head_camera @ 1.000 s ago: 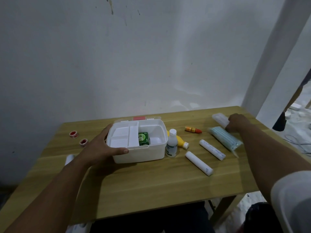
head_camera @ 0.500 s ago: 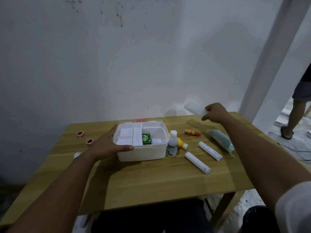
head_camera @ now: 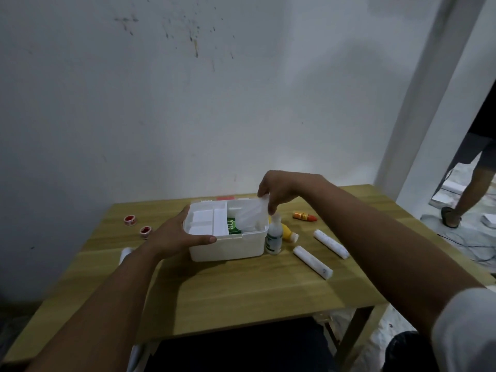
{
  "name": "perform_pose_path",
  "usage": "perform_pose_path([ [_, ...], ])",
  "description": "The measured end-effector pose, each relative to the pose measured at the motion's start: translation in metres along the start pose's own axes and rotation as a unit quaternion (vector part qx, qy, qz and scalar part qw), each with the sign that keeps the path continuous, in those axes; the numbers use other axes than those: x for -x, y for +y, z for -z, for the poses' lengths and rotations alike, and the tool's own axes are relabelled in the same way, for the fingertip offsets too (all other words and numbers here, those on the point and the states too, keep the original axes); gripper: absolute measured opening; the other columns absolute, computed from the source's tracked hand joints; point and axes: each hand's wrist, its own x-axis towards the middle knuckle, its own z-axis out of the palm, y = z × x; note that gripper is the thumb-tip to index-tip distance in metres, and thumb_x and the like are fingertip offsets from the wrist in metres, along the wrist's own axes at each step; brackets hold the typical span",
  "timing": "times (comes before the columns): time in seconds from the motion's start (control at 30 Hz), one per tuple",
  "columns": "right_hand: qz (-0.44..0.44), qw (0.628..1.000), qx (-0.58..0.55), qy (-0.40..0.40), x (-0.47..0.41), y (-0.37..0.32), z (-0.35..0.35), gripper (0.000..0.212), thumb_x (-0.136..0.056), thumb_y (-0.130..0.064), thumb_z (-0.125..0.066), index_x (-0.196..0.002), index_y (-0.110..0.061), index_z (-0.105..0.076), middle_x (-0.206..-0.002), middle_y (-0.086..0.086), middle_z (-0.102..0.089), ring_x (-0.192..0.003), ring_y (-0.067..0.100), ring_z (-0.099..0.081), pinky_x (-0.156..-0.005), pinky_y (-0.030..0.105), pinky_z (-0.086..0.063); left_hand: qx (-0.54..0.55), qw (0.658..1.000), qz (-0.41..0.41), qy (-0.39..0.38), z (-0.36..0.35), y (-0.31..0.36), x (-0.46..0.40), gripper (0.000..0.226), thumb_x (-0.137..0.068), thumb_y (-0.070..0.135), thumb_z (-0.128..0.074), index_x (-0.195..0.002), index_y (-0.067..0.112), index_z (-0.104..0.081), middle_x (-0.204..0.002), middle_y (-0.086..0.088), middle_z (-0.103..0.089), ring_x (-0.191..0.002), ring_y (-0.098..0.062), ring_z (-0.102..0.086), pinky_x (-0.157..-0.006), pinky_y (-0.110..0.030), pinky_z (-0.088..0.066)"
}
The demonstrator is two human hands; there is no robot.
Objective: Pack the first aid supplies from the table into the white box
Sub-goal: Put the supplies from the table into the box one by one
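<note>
One green carton (head_camera: 233,226) half hidden, translucent packet (head_camera: 252,214) blurred

Your view is dim and soft; arms cast shadows on the surface (head_camera: 241,296); wide-angle bending at the edges.
</note>
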Motion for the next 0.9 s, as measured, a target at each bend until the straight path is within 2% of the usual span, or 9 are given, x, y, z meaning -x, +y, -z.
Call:
perform_pose_path([
  [0.1,0.008,1.000,0.009,-0.005,-0.009,-0.011,-0.010,0.070,-0.076,-0.020,-0.090,-0.139,-0.008,-0.065,-0.138,0.007,-0.066,-0.124,0.025,-0.062,-0.103,0.035,-0.051,-0.002,1.000,0.011,0.007,-0.001,-0.001,-0.001,0.080,-0.049,0.072,-0.082,-0.112,0.067,-0.033,-0.111,0.038,-0.043,-0.112,-0.011,-0.047,-0.071,-0.019,-0.043],
  [0.17,0.014,1.000,0.011,0.000,-0.016,-0.017,-0.018,0.071,-0.075,-0.024,-0.091,-0.139,-0.009,-0.065,-0.137,0.007,-0.066,-0.123,0.025,-0.062,-0.102,0.035,-0.052,-0.008,1.000,0.007,0.007,-0.002,-0.004,-0.003,0.093,-0.047,0.075,-0.082,-0.125,0.062,-0.032,-0.122,0.026,-0.049,-0.113,-0.013,-0.047,-0.075,-0.025,-0.046],
  [0.23,0.019,1.000,0.003,0.005,-0.024,-0.021,-0.025,0.071,-0.075,-0.024,-0.091,-0.139,-0.009,-0.065,-0.138,0.007,-0.065,-0.123,0.026,-0.062,-0.101,0.034,-0.052,-0.013,1.000,0.004,0.008,-0.003,-0.007,-0.006,0.106,-0.053,0.068,-0.083,-0.144,0.050,-0.030,-0.136,0.011,-0.051,-0.114,-0.014,-0.046,-0.079,-0.029,-0.047],
  [0.33,0.022,1.000,-0.007,0.008,-0.031,-0.029,-0.034,0.075,-0.074,-0.027,-0.092,-0.140,-0.009,-0.064,-0.139,0.007,-0.065,-0.124,0.026,-0.061,-0.103,0.035,-0.052,-0.014,1.000,-0.001,0.017,-0.005,-0.009,-0.009,0.105,-0.064,0.055,-0.085,-0.152,0.037,-0.030,-0.146,0.002,-0.051,-0.114,-0.014,-0.046,-0.084,-0.032,-0.048],
  [0.4,0.023,1.000,-0.010,0.009,-0.035,-0.034,-0.041,0.075,-0.073,-0.028,-0.093,-0.140,-0.009,-0.064,-0.138,0.006,-0.065,-0.124,0.026,-0.061,-0.104,0.036,-0.052,-0.012,1.000,-0.001,0.023,-0.007,-0.010,-0.009,0.104,-0.067,0.050,-0.085,-0.153,0.035,-0.029,-0.148,0.000,-0.050,-0.114,-0.013,-0.045,-0.085,-0.032,-0.047],
  [0.53,0.027,0.999,-0.013,0.017,-0.043,-0.041,-0.057,0.072,-0.071,-0.027,-0.094,-0.136,-0.011,-0.067,-0.133,0.006,-0.067,-0.120,0.026,-0.062,-0.102,0.040,-0.054,-0.014,0.999,-0.003,0.032,-0.010,-0.011,-0.008,0.104,-0.067,0.050,-0.084,-0.154,0.034,-0.028,-0.151,0.000,-0.048,-0.114,-0.011,-0.042,-0.076,-0.024,-0.043],
  [0.67,0.029,0.999,-0.002,0.018,-0.042,-0.047,-0.064,0.070,-0.073,-0.030,-0.092,-0.136,-0.014,-0.066,-0.132,0.001,-0.068,-0.119,0.024,-0.062,-0.100,0.045,-0.053,-0.004,1.000,-0.001,0.021,-0.008,-0.013,-0.007,0.124,-0.048,0.073,-0.079,-0.154,0.036,-0.028,-0.151,0.002,-0.047,-0.114,-0.011,-0.042,-0.069,-0.014,-0.040],
  [0.8,0.029,0.999,-0.012,0.022,-0.041,-0.048,-0.067,0.070,-0.074,-0.026,-0.091,-0.138,-0.014,-0.065,-0.131,0.003,-0.069,-0.116,0.024,-0.064,-0.096,0.041,-0.054,-0.003,0.999,0.003,0.035,-0.010,-0.016,-0.009,0.110,-0.062,0.055,-0.085,-0.154,0.036,-0.029,-0.152,0.002,-0.047,-0.115,-0.011,-0.043,-0.070,-0.015,-0.041],
  [0.9,0.031,0.999,-0.005,0.027,-0.039,-0.049,-0.067,0.073,-0.073,-0.028,-0.092,-0.139,-0.014,-0.064,-0.133,0.004,-0.069,-0.117,0.025,-0.064,-0.097,0.043,-0.055,0.001,0.999,0.004,0.033,-0.009,-0.016,-0.008,0.114,-0.057,0.062,-0.085,-0.154,0.037,-0.030,-0.150,0.003,-0.049,-0.115,-0.012,-0.045,-0.069,-0.014,-0.042],
])
